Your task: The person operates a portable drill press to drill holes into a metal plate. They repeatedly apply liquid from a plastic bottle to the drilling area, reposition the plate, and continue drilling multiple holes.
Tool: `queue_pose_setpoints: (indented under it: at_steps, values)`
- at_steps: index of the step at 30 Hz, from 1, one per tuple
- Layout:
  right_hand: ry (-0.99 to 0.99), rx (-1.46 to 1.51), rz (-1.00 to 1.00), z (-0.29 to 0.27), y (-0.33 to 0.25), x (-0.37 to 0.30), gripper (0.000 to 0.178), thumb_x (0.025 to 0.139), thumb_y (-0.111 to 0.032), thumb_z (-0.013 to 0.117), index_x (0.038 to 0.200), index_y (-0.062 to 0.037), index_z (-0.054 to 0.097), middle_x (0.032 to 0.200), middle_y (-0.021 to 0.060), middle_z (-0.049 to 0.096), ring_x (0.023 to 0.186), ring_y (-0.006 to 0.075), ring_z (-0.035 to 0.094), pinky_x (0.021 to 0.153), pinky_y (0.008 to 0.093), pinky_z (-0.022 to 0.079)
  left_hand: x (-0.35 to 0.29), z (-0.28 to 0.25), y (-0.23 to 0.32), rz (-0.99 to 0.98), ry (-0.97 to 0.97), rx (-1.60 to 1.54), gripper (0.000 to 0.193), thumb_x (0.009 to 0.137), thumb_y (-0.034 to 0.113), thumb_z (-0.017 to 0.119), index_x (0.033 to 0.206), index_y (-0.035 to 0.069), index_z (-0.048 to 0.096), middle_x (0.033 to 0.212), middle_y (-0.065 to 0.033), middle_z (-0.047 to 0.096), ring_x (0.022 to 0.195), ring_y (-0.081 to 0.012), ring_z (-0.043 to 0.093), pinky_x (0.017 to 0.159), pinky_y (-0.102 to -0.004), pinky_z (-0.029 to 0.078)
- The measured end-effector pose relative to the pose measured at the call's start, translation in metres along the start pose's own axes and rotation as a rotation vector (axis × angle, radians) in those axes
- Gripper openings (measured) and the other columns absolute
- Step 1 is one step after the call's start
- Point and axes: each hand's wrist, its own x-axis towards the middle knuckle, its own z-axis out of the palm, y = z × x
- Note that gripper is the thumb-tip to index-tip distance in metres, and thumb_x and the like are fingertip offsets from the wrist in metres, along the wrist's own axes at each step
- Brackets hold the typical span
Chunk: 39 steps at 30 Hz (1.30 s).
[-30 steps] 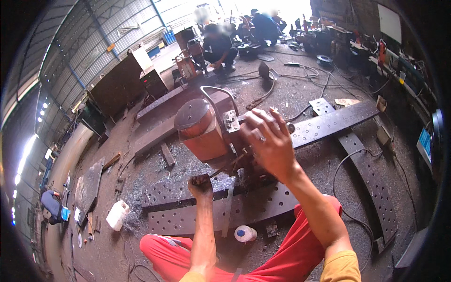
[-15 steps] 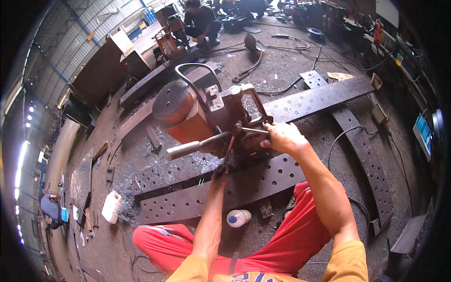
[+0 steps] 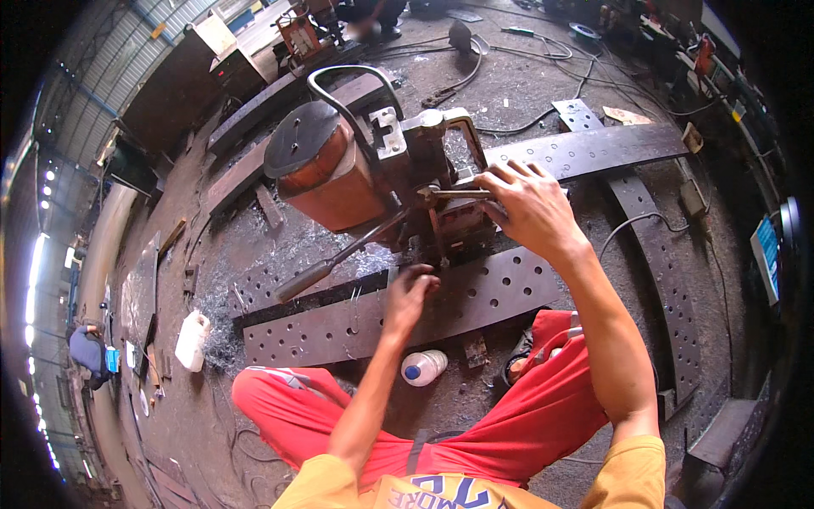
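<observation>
A magnetic drill (image 3: 326, 182) with an orange-brown motor housing and a black top stands in front of me, over a long steel plate (image 3: 339, 327) full of round holes. My right hand (image 3: 530, 204) is at its right side, thumb below and fingers above a bare metal feed lever (image 3: 462, 194). Another lever with a dark grip (image 3: 305, 282) slants down to the left. My left hand (image 3: 411, 297) is low at the drill's base, fingers curled just above the plate; what they pinch, if anything, is not visible.
A white bottle with a blue cap (image 3: 424, 368) stands before my crossed legs. A white jug (image 3: 193, 341) is at left among metal shavings. More drilled plates (image 3: 657, 271) and cables (image 3: 543, 47) lie at right and beyond. Two people are farther off.
The view has tilted slightly. My left hand has moved up and right, closer to the drill's base. The levers have turned a little, and my right-hand fingers have straightened over the lever.
</observation>
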Motion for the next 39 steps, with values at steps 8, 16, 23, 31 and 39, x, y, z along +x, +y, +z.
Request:
queue_pose_setpoints:
  at_steps: [8,16,23,31,39]
  values:
    - [-0.168,0.365,-0.019,-0.03,-0.044,-0.021,0.031,0.089,-0.02,0.071,0.116,-0.0066,0.063,0.101,0.0158,0.069,0.096,0.0371,0.067,0.084,0.0453,0.055,-0.02,-0.147,0.166,0.61,0.246,1.04,0.022,0.096,0.019,0.063,0.11,0.002,0.067,0.101,-0.0193,0.071,0.089,-0.0329,0.071,0.08,-0.0413,0.055]
    - [-0.58,0.325,0.125,-0.009,-0.053,-0.043,0.049,0.091,-0.026,0.072,0.134,-0.0093,0.057,0.113,0.0204,0.069,0.101,0.0401,0.067,0.088,0.0464,0.054,0.017,-0.162,0.17,-0.039,-0.358,1.503,0.055,0.083,0.052,0.07,0.074,-0.003,0.07,0.08,-0.027,0.069,0.082,-0.0404,0.07,0.076,-0.0487,0.053]
    - [-0.583,0.346,0.087,-0.005,-0.057,-0.046,0.051,0.089,-0.026,0.073,0.133,-0.0065,0.057,0.113,0.021,0.069,0.103,0.0398,0.067,0.09,0.0468,0.055,0.018,-0.156,0.171,0.139,-0.389,1.325,0.045,0.085,0.042,0.071,0.096,-0.001,0.071,0.084,-0.0275,0.067,0.082,-0.0439,0.066,0.076,-0.0499,0.049]
    - [-0.606,0.353,0.081,-0.004,-0.065,-0.047,0.049,0.089,-0.024,0.073,0.132,-0.0057,0.057,0.112,0.0213,0.068,0.101,0.0399,0.068,0.088,0.0471,0.055,0.019,-0.158,0.173,0.151,-0.414,1.305,0.04,0.083,0.037,0.07,0.095,-0.001,0.073,0.091,-0.0286,0.069,0.094,-0.0449,0.066,0.086,-0.0509,0.051]
    - [-0.664,0.369,0.083,0.003,-0.063,-0.043,0.048,0.089,-0.023,0.073,0.131,-0.0046,0.058,0.109,0.0221,0.069,0.1,0.0405,0.068,0.087,0.0481,0.055,0.022,-0.163,0.169,0.135,-0.445,1.211,0.042,0.083,0.035,0.071,0.1,-0.003,0.071,0.089,-0.0292,0.067,0.085,-0.0426,0.067,0.078,-0.0471,0.05]
